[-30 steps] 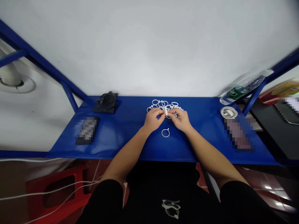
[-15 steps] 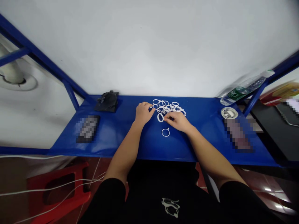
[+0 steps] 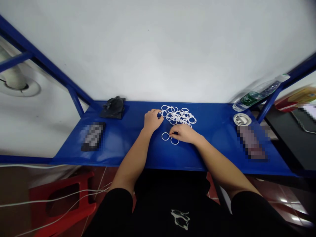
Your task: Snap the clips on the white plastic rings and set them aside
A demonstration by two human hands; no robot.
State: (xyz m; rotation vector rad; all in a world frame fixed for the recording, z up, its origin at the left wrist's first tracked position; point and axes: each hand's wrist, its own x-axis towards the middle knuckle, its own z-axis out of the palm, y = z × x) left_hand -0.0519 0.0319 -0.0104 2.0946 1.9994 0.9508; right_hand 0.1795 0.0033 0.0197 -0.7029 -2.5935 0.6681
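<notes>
- Worked seated at one long blue table [image 3: 123,144] pushed up against a white wall [image 3: 158,49].
- Noted one red stool [image 3: 61,200] on the floor below, to the left.
- Noted one clear bottle [image 3: 259,92] lying at the table's far right end, one black cloth [image 3: 113,107] bunched at the back left, and one round tin [image 3: 242,119] just in front of the bottle.
- Kept a heap of rings [image 3: 179,116], all white, at the back middle of the table: some two dozen by estimate, too tangled for an exact count, and judged to be the bulk left to go through.
- Set the left hand [image 3: 152,120] against the heap's left edge, fingers curled over a ring there; could not tell whether pinched or merely touched.
- Laid the right hand [image 3: 184,133] palm down in front of the heap, fingertips at the nearer rings; could not tell whether gripped or only pressed flat.
- Had two loose rings [image 3: 165,136] lying flat toward the front, side by side and close together, clear of the heap: judged the only ones dealt with.
</notes>
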